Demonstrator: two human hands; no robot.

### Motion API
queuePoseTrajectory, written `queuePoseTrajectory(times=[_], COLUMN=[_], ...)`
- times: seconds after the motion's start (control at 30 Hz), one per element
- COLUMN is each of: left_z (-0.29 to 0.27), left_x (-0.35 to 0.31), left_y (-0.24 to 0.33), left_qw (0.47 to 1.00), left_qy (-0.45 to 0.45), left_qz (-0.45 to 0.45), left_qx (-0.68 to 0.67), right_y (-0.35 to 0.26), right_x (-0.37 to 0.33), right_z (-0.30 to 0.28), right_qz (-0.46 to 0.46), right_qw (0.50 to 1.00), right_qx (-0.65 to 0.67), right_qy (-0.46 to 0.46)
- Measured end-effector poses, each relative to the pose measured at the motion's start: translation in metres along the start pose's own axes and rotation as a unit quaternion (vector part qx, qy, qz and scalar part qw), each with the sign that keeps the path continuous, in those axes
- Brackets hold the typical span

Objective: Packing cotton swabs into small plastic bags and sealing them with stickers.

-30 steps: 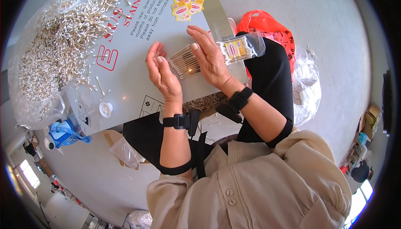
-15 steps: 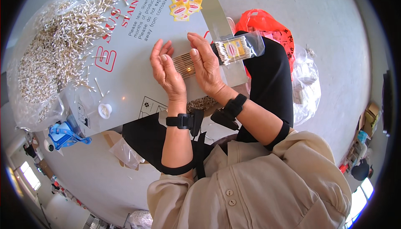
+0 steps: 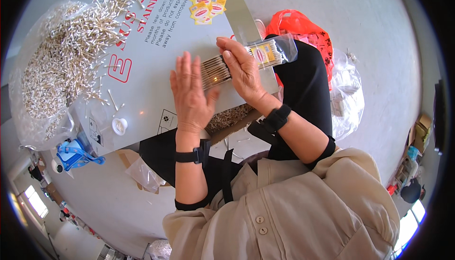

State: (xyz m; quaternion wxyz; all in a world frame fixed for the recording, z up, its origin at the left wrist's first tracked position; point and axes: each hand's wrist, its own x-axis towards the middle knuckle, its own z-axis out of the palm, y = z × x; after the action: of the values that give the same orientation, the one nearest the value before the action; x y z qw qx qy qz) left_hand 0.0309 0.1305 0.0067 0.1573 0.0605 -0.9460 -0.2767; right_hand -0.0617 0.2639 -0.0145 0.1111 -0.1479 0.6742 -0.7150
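Observation:
A flat pack of cotton swabs (image 3: 215,72) in clear plastic, with a yellow label at its right part, lies slantwise at the table's right edge. My right hand (image 3: 245,72) is closed over the middle of the pack, fingers bent and thumb on top, hiding part of it. Beside the pack's left end, my left hand (image 3: 191,94) is open, its fingers stretched and the back of the hand up. Past the hands lies a small pile of yellow labels (image 3: 203,8). A large clear bag spills a heap of loose cotton swabs (image 3: 71,56) over the table's left side.
A white round cap (image 3: 119,126) sits near the table's (image 3: 142,94) front edge. Below that edge is a cardboard box of swabs (image 3: 231,119). A red plastic bag (image 3: 296,22) and a clear bag (image 3: 348,96) stand to the right, a blue strapped object (image 3: 76,155) at lower left.
My left hand has turned from a cupped pose to flat, fingers stretched, and shifted slightly left. My right hand has moved right along the pack and curled its fingers. The pack has shifted slightly left.

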Motion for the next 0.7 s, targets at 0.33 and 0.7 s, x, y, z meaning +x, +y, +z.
queuePoseTrajectory(times=[0.33,0.7], left_z=[0.009,0.011], left_x=[-0.018,-0.019], left_y=[0.013,0.013], left_qw=[0.976,0.976], left_qy=[-0.155,-0.146], left_qz=[-0.021,-0.022], left_qx=[0.154,0.158], right_y=[-0.021,-0.021], right_x=[-0.021,-0.021], right_z=[-0.038,-0.036], right_qz=[-0.152,-0.194], right_qw=[0.934,0.887], right_qx=[-0.305,-0.395], right_qy=[-0.109,-0.14])
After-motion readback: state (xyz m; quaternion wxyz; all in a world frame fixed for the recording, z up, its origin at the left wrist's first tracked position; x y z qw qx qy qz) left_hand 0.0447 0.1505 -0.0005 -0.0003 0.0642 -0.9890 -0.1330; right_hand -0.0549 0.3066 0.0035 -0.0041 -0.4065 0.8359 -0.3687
